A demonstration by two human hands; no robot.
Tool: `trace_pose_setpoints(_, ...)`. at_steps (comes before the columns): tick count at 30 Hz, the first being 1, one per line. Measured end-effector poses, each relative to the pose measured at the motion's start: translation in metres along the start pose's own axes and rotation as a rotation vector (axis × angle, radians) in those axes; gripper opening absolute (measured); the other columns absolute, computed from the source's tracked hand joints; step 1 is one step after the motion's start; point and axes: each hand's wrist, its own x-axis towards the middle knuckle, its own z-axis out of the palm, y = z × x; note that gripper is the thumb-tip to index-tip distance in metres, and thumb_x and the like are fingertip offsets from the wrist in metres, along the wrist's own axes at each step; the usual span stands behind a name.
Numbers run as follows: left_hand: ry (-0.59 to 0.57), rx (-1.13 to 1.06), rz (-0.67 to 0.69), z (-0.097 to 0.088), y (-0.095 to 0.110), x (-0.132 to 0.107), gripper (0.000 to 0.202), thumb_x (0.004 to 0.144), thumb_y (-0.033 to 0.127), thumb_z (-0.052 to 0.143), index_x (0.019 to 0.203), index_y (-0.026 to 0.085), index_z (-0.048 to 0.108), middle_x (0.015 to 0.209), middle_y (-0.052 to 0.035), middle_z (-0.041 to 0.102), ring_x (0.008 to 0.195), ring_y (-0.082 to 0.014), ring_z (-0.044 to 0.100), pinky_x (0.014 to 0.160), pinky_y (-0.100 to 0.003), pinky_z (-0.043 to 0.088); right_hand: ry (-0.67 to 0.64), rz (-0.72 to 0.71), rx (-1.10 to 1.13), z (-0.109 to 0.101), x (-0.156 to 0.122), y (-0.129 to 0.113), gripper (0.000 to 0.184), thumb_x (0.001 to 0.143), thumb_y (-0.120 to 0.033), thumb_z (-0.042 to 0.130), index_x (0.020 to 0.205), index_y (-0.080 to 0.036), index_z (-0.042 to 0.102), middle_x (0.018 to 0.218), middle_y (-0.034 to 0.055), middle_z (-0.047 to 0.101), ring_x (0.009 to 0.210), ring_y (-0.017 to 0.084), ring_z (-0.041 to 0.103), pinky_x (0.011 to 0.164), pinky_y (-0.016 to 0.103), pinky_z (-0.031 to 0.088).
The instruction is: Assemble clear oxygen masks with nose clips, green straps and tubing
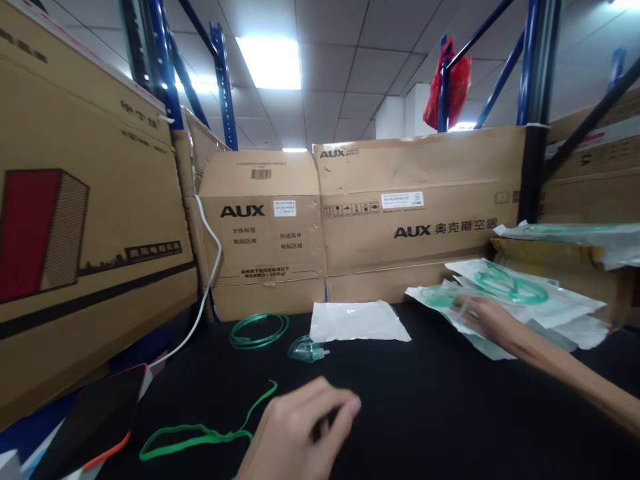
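My left hand [311,427] is in the front middle, its fingers curled and thumb against the index finger; nothing shows between the tips. A green elastic strap [200,437] lies on the black table and runs behind this hand. Beyond it rest a clear green oxygen mask [306,349], a coil of green tubing [259,331] and a flat white package [359,321]. My right hand [487,321] reaches to the right-hand pile, its fingers closed on the near left edge of a clear-and-white oxygen mask package [440,295]. Motion blurs its fingertips slightly. Coiled green tubing [513,287] shows in the pile.
Cardboard box panels [420,220] wall off the back, with another big carton [90,200] at left. A dark tablet-like device [95,420] with an orange edge lies front left, near a white cable [213,267]. More packages [575,232] sit on a box at right.
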Motion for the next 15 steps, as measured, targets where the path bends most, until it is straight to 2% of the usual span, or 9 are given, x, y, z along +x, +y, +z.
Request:
trace_pose_setpoints(2, -0.032, 0.02, -0.148, -0.008, 0.003, 0.026, 0.025, 0.102, 0.034, 0.055, 0.097, 0.027, 0.079, 0.087, 0.0, 0.076, 0.074, -0.0189, 0.07, 0.075, -0.029, 0.053, 0.033, -0.046, 0.029, -0.01, -0.007, -0.017, 0.034, 0.105, -0.044, 0.048, 0.113, -0.023, 0.073, 0.11, 0.012, 0.075, 0.103, 0.028, 0.073, 0.09, 0.047, 0.06)
trace_pose_setpoints(4, -0.079, 0.042, -0.269, -0.012, 0.002, 0.054, 0.029, 0.101, 0.041, 0.055, 0.098, 0.026, 0.08, 0.095, -0.0032, 0.078, 0.085, -0.0256, 0.071, 0.083, -0.036, 0.052, 0.054, -0.107, 0.067, -0.018, -0.022, -0.037, 0.04, 0.104, -0.049, 0.042, 0.114, -0.029, 0.075, 0.118, 0.0134, 0.075, 0.115, 0.034, 0.07, 0.095, 0.053, 0.058)
trace_pose_setpoints(8, -0.125, 0.012, -0.338, -0.007, -0.011, 0.103, 0.042, 0.101, 0.052, 0.053, 0.106, 0.02, 0.079, 0.106, -0.0112, 0.079, 0.109, -0.0366, 0.067, 0.097, -0.043, 0.046, 0.058, -0.208, 0.174, -0.026, -0.054, -0.08, 0.039, 0.102, -0.037, 0.042, 0.129, -0.032, 0.071, 0.139, 0.0088, 0.068, 0.137, 0.032, 0.057, 0.108, 0.054, 0.051)
trace_pose_setpoints(11, -0.262, -0.075, -0.4, 0.006, -0.027, 0.127, 0.042, 0.101, 0.052, 0.057, 0.098, 0.016, 0.076, 0.093, -0.0075, 0.077, 0.096, -0.0302, 0.071, 0.091, -0.042, 0.053, 0.058, -0.179, 0.32, -0.027, -0.068, -0.107, 0.038, 0.102, -0.03, 0.044, 0.128, -0.033, 0.072, 0.142, 0.0071, 0.066, 0.14, 0.029, 0.054, 0.112, 0.053, 0.049)
trace_pose_setpoints(13, -0.328, -0.138, -0.451, 0.015, -0.037, 0.138, 0.036, 0.101, 0.047, 0.062, 0.105, 0.013, 0.072, 0.1, -0.0054, 0.074, 0.091, -0.0247, 0.072, 0.085, -0.042, 0.057, 0.077, -0.157, 0.38, -0.031, -0.069, -0.121, 0.037, 0.103, -0.028, 0.043, 0.123, -0.033, 0.074, 0.139, 0.0072, 0.068, 0.136, 0.028, 0.057, 0.11, 0.051, 0.052)
trace_pose_setpoints(15, -0.337, -0.184, -0.5, 0.019, -0.048, 0.146, 0.032, 0.101, 0.041, 0.065, 0.117, 0.013, 0.068, 0.113, -0.0066, 0.07, 0.096, -0.0241, 0.071, 0.083, -0.042, 0.06, 0.144, -0.198, 0.327, -0.037, -0.066, -0.13, 0.035, 0.103, -0.025, 0.045, 0.122, -0.032, 0.074, 0.131, 0.0074, 0.073, 0.13, 0.028, 0.063, 0.106, 0.049, 0.055)
